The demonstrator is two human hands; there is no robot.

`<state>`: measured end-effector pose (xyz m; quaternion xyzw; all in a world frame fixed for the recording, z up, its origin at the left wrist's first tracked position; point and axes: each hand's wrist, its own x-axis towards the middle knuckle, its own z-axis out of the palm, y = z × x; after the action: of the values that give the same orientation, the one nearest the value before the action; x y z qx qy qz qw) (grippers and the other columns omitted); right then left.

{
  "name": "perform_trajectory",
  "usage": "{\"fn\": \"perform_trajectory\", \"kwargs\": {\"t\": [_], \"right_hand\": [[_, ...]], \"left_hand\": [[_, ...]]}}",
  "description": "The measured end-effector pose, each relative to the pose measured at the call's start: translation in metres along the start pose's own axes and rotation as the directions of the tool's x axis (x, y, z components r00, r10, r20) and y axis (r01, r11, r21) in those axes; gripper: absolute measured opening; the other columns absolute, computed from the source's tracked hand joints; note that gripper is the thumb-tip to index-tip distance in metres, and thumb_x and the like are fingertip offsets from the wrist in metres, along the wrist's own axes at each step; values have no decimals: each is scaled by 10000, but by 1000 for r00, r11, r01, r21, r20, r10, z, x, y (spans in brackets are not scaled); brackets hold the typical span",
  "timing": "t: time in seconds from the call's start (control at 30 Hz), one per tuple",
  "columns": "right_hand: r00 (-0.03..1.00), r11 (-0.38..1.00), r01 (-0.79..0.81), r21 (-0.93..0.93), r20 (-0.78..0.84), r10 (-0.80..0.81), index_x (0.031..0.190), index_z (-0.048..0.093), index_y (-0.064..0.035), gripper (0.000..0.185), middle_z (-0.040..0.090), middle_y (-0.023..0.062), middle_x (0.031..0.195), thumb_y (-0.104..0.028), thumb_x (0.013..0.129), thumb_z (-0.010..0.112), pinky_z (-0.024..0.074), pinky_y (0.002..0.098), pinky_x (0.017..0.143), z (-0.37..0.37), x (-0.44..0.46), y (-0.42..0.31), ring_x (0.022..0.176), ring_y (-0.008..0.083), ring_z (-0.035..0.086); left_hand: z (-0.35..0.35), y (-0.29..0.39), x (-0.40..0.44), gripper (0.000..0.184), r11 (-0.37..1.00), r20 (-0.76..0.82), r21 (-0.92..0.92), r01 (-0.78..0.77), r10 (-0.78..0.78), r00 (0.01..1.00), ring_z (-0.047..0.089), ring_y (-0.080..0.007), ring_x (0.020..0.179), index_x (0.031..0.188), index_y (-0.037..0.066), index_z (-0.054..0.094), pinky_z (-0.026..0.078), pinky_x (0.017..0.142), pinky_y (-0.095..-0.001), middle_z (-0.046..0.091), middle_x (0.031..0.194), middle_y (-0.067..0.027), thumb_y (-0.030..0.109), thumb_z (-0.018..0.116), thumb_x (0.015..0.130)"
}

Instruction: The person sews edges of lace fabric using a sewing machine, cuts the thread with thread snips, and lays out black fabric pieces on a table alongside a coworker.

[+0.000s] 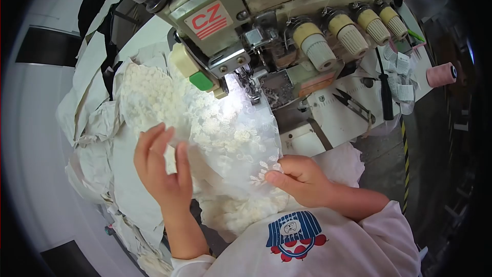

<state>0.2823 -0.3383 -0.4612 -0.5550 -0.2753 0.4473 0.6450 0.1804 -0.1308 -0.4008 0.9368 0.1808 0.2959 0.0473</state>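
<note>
White lace fabric [236, 128] with raised flowers runs from under the presser foot [253, 95] of an overlock sewing machine [205, 0] down toward my lap. My right hand [297, 177] pinches the fabric's right edge between thumb and fingers, well below the foot. Raised over the left part of the cloth, my left hand [164, 166] has its fingers apart and holds nothing. Beside it lies a thicker, bunched piece of cream floral lace [146, 92]. The machine's lamp brightens the fabric near the needle, and the needle tip itself is hard to make out.
Several tension dials [318, 51] line the machine's front. Thread snips [353, 105], a black-handled screwdriver [385, 95] and white labels [402, 79] lie on the right of the table. A pink thread spool [441, 74] stands at its edge. White cloth [92, 118] is heaped at left.
</note>
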Motion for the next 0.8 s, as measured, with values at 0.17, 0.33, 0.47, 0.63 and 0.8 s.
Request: {"fn": "perform_trajectory", "kwargs": {"t": [0.17, 0.33, 0.47, 0.63, 0.8], "right_hand": [[997, 986, -70, 151, 39, 64, 951, 610, -1, 243, 543, 58, 779, -223, 975, 514, 419, 298, 651, -1, -6, 6, 680, 157, 481], [963, 966, 258, -33, -72, -259, 988, 610, 5, 233, 564, 95, 896, -193, 981, 487, 426, 297, 733, 4, -11, 12, 798, 172, 535], [991, 987, 108, 120, -97, -97, 975, 605, 5, 222, 555, 86, 859, -189, 976, 496, 427, 303, 698, 6, -12, 13, 751, 180, 527], [993, 993, 112, 39, -36, -111, 942, 594, 3, 215, 507, 67, 761, -187, 975, 499, 408, 311, 619, 9, -8, 11, 666, 164, 491], [992, 992, 106, 62, -69, -102, 903, 579, 2, 223, 485, 63, 730, -196, 974, 504, 396, 308, 602, 10, -7, 13, 642, 161, 472]], "left_hand": [[6, 33, 2, 265, 944, 198, -283, -170, 231, 953, 563, -302, 1093, 1012, 57, 664, 399, 979, -476, 610, 1162, -124, 97, 666, 750], [21, 44, 9, 354, 897, 293, -410, -164, 299, 908, 508, -305, 1202, 1122, 79, 648, 343, 1034, -489, 564, 1263, -112, 155, 662, 776], [25, 40, 12, 367, 897, 328, -336, -289, 399, 856, 498, -335, 1212, 1142, 78, 646, 290, 1075, -492, 567, 1264, -140, 217, 624, 803], [23, 33, 17, 419, 882, 353, -374, -287, 422, 835, 486, -276, 1224, 1189, 119, 620, 273, 1076, -504, 538, 1306, -73, 233, 657, 788], [22, 35, 18, 435, 886, 369, -357, -296, 425, 827, 488, -276, 1220, 1197, 121, 616, 270, 1076, -510, 532, 1314, -72, 256, 655, 785]]}}
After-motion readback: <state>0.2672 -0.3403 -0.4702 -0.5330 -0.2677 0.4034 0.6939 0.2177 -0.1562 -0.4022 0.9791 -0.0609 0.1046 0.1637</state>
